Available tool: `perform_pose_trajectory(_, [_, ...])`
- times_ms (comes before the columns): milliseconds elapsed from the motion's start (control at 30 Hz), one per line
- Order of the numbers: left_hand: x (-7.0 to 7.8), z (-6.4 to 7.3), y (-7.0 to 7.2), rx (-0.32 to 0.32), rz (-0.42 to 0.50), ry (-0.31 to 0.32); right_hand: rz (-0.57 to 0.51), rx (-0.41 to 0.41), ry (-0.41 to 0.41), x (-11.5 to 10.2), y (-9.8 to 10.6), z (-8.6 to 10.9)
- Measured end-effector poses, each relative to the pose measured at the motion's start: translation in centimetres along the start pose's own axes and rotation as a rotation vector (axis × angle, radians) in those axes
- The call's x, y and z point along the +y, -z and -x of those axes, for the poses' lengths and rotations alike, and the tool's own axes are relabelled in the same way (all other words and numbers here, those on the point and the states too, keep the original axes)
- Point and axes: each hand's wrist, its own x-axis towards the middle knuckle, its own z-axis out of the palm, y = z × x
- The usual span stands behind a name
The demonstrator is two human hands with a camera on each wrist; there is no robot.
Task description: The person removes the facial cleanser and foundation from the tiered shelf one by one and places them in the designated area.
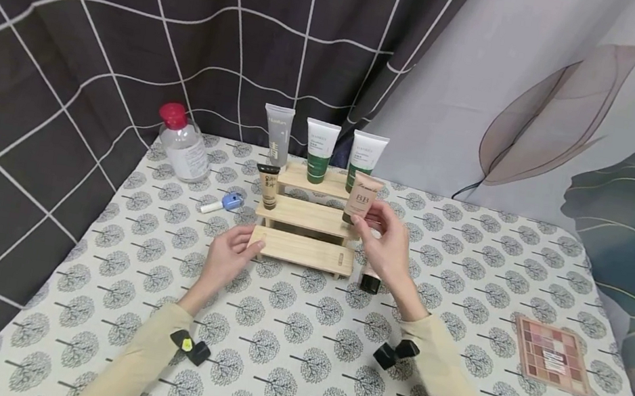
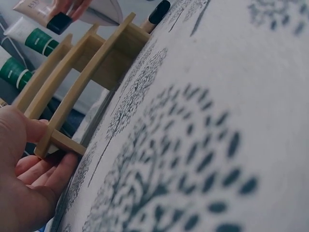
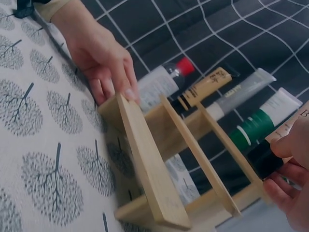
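A three-tier wooden display rack (image 1: 302,250) stands on the patterned cloth. My left hand (image 1: 226,258) grips the left end of its lowest tier, thumb above and fingers beneath in the left wrist view. My right hand (image 1: 389,244) pinches a pinkish BB cream tube (image 1: 363,193) near its black cap, at the right end of the middle tier; whether the cap touches the wood I cannot tell. A small gold tube (image 1: 267,188) stands cap up at that tier's left end. On the top tier are a grey tube (image 1: 278,137) and two white-and-green tubes (image 1: 320,147).
Right of the rack, a black-capped tube (image 1: 370,281) lies partly hidden by my right hand. A red-capped clear bottle (image 1: 187,151) and a small blue-and-white item (image 1: 224,202) are at left. A makeup palette (image 1: 554,356) lies at right. Curtains (image 1: 268,33) hang behind.
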Motion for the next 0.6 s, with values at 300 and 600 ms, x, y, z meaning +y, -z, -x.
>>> perform_pose_trajectory(300, [0.1,0.1,0.1,-0.004,-0.003,-0.004,0.026,0.004,-0.038,1.1,2.2,1.4])
perform_pose_trajectory(600, [0.0,-0.1,0.1,-0.007,-0.022,-0.014,0.109,0.06,-0.049,2.5,4.3,3.1])
